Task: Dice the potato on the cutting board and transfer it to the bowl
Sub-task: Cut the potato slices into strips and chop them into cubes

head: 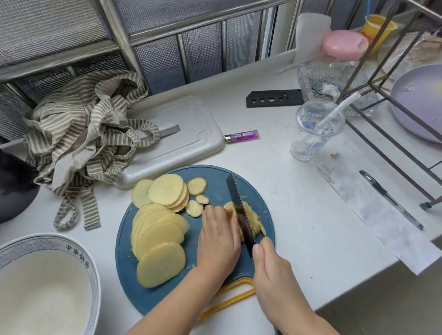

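potato stack [252, 219] lies along the knife [234, 194], pointing away; left hand [218, 239] holds it, right hand [271, 268] grips knife.

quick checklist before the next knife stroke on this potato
1. Right hand grips the knife handle: ok.
2. Left hand holds the potato stack at the blade: ok.
3. Left fingertips clear of the edge: cannot tell, they sit right against the blade.
4. Cutting board lies fully on the counter: ok.
5. Bowl empty, beside the board: ok.
6. Uncut slices out of the blade's path: ok.
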A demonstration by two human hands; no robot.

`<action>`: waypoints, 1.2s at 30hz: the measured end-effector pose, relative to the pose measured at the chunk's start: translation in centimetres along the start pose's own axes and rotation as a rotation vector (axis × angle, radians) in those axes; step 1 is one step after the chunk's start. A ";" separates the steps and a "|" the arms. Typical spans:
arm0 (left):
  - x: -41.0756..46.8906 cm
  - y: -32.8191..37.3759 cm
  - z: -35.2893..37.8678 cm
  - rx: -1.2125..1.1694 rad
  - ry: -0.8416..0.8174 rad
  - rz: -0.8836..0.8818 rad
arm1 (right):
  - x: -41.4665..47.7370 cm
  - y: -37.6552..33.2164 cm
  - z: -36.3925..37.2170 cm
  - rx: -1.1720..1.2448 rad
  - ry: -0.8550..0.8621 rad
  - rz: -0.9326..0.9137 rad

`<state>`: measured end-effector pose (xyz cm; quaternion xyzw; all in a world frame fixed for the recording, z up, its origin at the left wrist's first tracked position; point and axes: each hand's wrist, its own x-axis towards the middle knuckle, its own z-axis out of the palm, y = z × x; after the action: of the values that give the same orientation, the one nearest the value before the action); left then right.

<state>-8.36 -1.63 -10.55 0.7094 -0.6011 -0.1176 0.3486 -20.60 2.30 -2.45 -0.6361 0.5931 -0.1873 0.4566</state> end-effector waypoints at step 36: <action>0.6 0.8 -0.9 -0.030 -0.104 -0.065 | 1.8 1.7 0.5 0.137 0.002 0.155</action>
<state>-8.31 -1.88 -9.30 0.7161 -0.5934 -0.1743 0.3234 -20.81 1.07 -4.64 -0.5556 0.6267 -0.1921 0.5115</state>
